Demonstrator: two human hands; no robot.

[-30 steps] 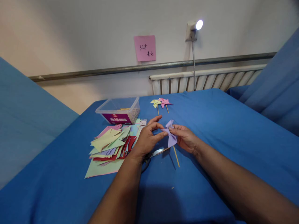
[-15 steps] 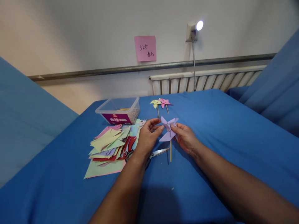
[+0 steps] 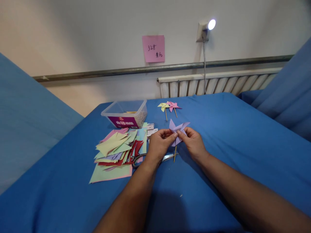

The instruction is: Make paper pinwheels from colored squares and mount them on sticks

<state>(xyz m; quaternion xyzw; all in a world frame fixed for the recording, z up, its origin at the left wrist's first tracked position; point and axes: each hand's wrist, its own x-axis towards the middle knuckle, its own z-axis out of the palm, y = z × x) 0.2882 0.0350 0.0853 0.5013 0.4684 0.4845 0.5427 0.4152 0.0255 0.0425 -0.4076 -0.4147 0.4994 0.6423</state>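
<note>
A purple paper pinwheel (image 3: 177, 141) on a thin wooden stick (image 3: 175, 154) is held between both hands above the blue cloth. My left hand (image 3: 159, 142) pinches its left side, thumb at the centre. From the right, my right hand (image 3: 194, 142) grips it with the thumb pressed near the middle. The thumbs almost meet, and the fingers behind the paper are partly hidden. Scissors (image 3: 167, 157) lie beneath, their handles left of my left wrist and partly covered by it.
A pile of coloured paper pieces (image 3: 114, 145) lies on the left, before a clear plastic box (image 3: 143, 113) with sticks inside. A yellow pinwheel (image 3: 163, 106) and a pink pinwheel (image 3: 173, 106) rest at the back of the blue-covered table (image 3: 230, 129). A radiator (image 3: 218, 84) stands behind.
My left hand has moved right and closed on the pinwheel, which it was only beside before. My right thumb has shifted towards the centre, and the stick now slants slightly.
</note>
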